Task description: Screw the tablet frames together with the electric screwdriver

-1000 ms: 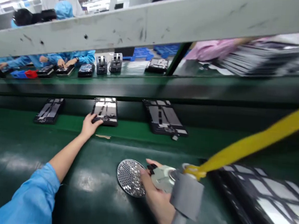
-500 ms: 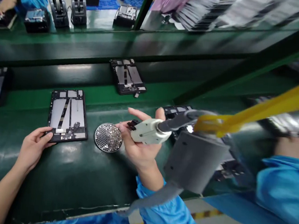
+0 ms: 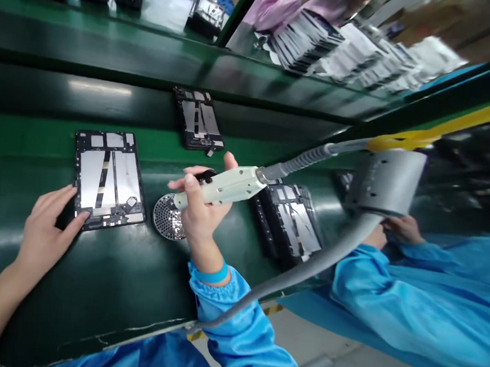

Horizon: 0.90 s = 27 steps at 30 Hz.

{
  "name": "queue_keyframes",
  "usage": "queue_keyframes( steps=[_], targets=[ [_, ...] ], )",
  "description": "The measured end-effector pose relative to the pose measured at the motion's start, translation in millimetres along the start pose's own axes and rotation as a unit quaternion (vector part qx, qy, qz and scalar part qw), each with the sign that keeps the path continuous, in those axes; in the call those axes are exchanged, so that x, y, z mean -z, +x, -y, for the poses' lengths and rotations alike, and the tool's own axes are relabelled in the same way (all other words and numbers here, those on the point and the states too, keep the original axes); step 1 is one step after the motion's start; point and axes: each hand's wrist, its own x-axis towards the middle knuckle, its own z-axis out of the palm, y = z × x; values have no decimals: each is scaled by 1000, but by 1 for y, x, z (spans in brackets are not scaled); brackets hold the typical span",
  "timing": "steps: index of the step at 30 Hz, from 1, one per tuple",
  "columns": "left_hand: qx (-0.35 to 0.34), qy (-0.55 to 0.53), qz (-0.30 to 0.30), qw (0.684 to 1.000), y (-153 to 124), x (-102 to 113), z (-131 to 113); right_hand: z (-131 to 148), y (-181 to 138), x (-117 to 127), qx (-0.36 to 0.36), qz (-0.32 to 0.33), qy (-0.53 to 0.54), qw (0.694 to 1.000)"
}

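An opened tablet (image 3: 90, 185) lies on the green bench, its inner parts facing up. My left hand (image 3: 51, 219) holds it by the lower left corner, fingers along the side edge and thumb on the bottom border. In my right hand (image 3: 204, 217) is a pale electric screwdriver (image 3: 231, 187), wrapped by my fingers and thumb. Its front end points down and left over a round perforated screw tray (image 3: 165, 222) filled with small shiny screws. My hand covers the tray's right side, and the bit tip cannot be made out.
Another opened tablet (image 3: 199, 120) lies further back. Stacked tablets (image 3: 295, 221) sit to the right. A grey cylinder (image 3: 387, 180) hangs from a yellow strap (image 3: 470, 122), its grey hose crossing my sleeve. A co-worker's hands (image 3: 394, 232) are at the far right.
My right hand with the screwdriver has swung left, so its front end is now above the screw tray. My left fingers have spread along the tablet's edge. The view has shifted right.
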Motion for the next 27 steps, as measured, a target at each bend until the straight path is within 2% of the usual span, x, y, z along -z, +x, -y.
queue_keyframes(
  steps=[4,10,18,20,23,25,27],
  targets=[
    [-24,-24,28,999,-7,-3,-6,-8,-10,-1,-3,-15,-34,999],
    [16,-99,70,993,-8,6,-14,-14,-15,-1,-8,-12,-22,1000],
    [39,-125,70,989,-7,7,-18,-18,-18,-1,-2,12,-37,999],
    [61,-137,58,987,-5,8,-19,-17,-18,-2,0,15,-26,1000],
    [87,-137,-16,987,-2,8,-28,-9,-15,-1,0,3,-4,1000],
    [45,-125,-38,990,0,5,-42,-2,-12,2,7,-13,11,1000],
    [-71,-109,-7,991,3,-4,-58,5,-9,6,19,-26,13,999]
  ],
)
